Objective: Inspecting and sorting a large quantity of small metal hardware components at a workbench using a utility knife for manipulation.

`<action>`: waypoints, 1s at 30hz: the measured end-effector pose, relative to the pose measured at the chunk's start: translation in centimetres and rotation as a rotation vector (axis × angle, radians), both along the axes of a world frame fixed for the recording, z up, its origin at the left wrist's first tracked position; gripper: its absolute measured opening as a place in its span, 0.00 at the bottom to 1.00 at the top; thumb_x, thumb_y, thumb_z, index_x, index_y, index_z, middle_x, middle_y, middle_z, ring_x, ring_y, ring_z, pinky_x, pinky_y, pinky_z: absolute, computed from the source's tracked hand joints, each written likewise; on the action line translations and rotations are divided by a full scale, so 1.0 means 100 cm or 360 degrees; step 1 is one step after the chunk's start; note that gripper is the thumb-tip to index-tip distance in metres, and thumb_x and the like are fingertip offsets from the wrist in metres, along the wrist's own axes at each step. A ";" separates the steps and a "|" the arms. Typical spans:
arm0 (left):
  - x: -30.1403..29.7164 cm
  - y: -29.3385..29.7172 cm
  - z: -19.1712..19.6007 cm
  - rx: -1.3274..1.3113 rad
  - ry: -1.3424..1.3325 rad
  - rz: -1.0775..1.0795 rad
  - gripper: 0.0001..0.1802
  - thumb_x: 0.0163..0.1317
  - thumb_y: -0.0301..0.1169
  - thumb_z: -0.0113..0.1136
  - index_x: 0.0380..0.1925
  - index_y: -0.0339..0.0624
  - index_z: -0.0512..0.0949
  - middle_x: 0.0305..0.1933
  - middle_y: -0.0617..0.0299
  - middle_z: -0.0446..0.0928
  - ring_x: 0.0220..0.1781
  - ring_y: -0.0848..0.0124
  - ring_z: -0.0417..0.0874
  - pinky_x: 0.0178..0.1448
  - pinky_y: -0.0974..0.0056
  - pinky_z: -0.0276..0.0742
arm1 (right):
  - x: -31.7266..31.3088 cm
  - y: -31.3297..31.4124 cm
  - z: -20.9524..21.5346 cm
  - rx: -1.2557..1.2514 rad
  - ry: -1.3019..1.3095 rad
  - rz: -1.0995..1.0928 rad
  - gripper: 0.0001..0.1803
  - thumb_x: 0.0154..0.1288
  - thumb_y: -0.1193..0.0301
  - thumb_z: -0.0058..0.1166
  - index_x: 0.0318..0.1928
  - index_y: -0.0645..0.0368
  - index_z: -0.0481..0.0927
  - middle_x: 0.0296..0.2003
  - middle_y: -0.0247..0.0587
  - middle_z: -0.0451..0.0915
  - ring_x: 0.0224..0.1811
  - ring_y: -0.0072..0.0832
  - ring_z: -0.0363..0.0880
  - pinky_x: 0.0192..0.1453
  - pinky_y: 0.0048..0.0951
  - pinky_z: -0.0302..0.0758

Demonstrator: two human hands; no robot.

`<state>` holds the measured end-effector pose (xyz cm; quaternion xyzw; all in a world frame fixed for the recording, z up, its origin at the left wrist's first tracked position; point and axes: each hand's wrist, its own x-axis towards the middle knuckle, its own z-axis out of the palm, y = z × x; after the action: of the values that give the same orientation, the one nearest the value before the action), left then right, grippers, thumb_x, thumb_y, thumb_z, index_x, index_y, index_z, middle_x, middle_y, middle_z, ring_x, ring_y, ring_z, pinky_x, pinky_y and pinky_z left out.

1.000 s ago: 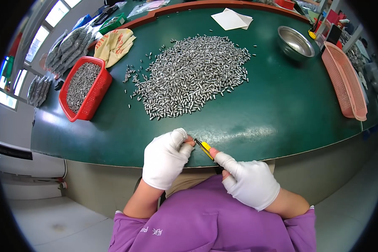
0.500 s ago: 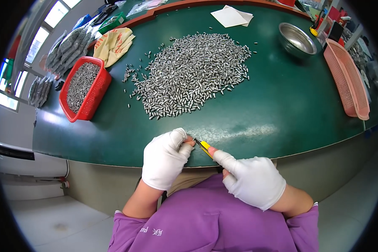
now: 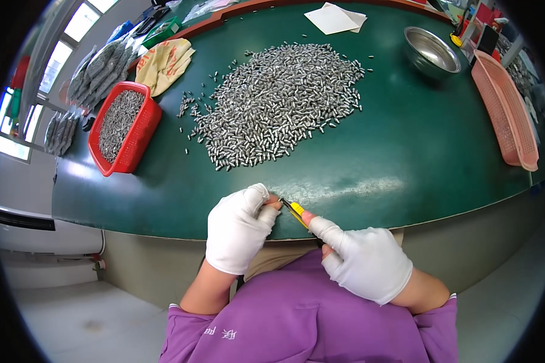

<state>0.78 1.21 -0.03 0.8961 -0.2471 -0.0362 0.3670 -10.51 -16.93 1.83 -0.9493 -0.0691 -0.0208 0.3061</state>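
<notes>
Both my hands wear white gloves at the near edge of the green table (image 3: 406,145). My right hand (image 3: 363,260) grips a yellow utility knife (image 3: 296,210), its blade tip pointing left toward my left hand. My left hand (image 3: 239,227) is closed, fingertips pinched on a small piece right at the blade tip; the piece itself is too small to make out. A big heap of small silver metal parts (image 3: 278,103) lies on the table beyond my hands.
A red basket (image 3: 142,136) with more metal parts stands at the left. A steel bowl (image 3: 431,51) and a pink tray (image 3: 508,109) are at the right. Yellow gloves (image 3: 163,60), white paper (image 3: 336,17) and bagged parts (image 3: 94,72) lie at the back.
Both hands stay at the table's near edge with knife and small piece together; only slight shifts of the right hand and of the view.
</notes>
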 end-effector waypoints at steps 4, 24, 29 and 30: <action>0.001 0.000 0.001 0.0015 0.0028 -0.0016 0.05 0.52 0.25 0.65 0.27 0.42 0.77 0.28 0.57 0.81 0.31 0.56 0.82 0.35 0.60 0.77 | 0.003 0.000 0.008 -0.0069 0.0023 0.0035 0.28 0.57 0.72 0.53 0.61 0.57 0.74 0.16 0.41 0.78 0.16 0.37 0.78 0.22 0.37 0.76; 0.000 0.019 0.014 -0.1121 0.1209 0.0115 0.05 0.65 0.29 0.61 0.39 0.42 0.78 0.29 0.76 0.71 0.26 0.89 0.63 0.30 0.80 0.59 | 0.020 -0.041 -0.012 -0.0268 -0.0897 -0.0495 0.24 0.49 0.77 0.63 0.50 0.49 0.81 0.44 0.35 0.78 0.45 0.39 0.76 0.48 0.39 0.74; -0.003 0.013 0.014 -0.1155 0.1311 0.0034 0.05 0.66 0.29 0.60 0.40 0.43 0.78 0.30 0.76 0.72 0.27 0.88 0.63 0.31 0.79 0.59 | 0.036 0.001 -0.009 0.0087 -0.1006 0.0118 0.26 0.47 0.77 0.61 0.52 0.52 0.79 0.40 0.34 0.76 0.37 0.34 0.77 0.39 0.36 0.75; -0.004 0.011 0.013 -0.1138 0.1279 0.0023 0.05 0.66 0.29 0.60 0.40 0.43 0.77 0.31 0.76 0.72 0.28 0.88 0.63 0.32 0.80 0.60 | 0.038 0.005 -0.009 0.0081 -0.1010 0.0128 0.26 0.48 0.76 0.61 0.52 0.52 0.79 0.40 0.34 0.76 0.38 0.33 0.77 0.39 0.35 0.75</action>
<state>0.36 2.30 1.30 0.6324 -0.0779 -0.2872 0.7152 -6.72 -16.48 0.94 -0.8840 -0.1979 -0.3055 0.2933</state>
